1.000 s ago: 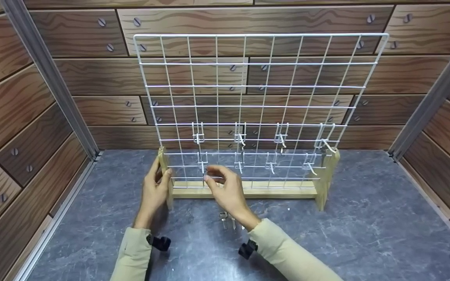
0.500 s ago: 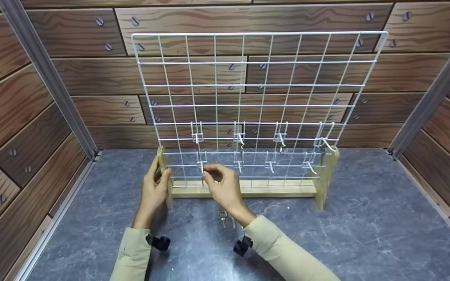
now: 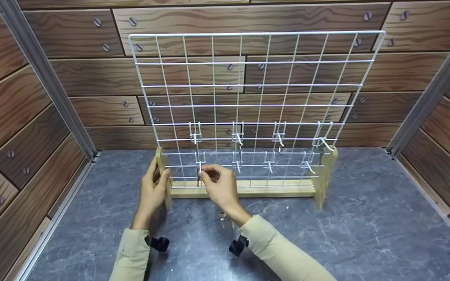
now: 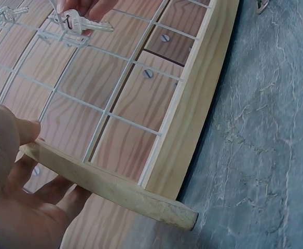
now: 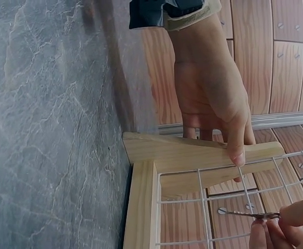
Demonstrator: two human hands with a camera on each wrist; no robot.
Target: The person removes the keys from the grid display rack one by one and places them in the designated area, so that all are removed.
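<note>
Two hands [image 3: 153, 191] are at one rack [image 3: 327, 173]. Eight hooks [image 3: 325, 143] hang toward its bottom edge. At least three keys [image 4: 78, 23] show.

In front of the wire rack [image 3: 233, 105], the right forearm [image 3: 242, 215] partly hides keys [image 3: 222, 216] on the bench [image 3: 350, 238], where a white speck [image 3: 287, 207] is too small to identify.

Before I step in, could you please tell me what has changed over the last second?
The right hand has moved slightly left, bringing the pinched key up to the lower leftmost hook; whether it is threaded on, I cannot tell. Nothing was visibly let go. The left hand still grips the left wooden upright, and the loose keys in view lie where they were.
</note>
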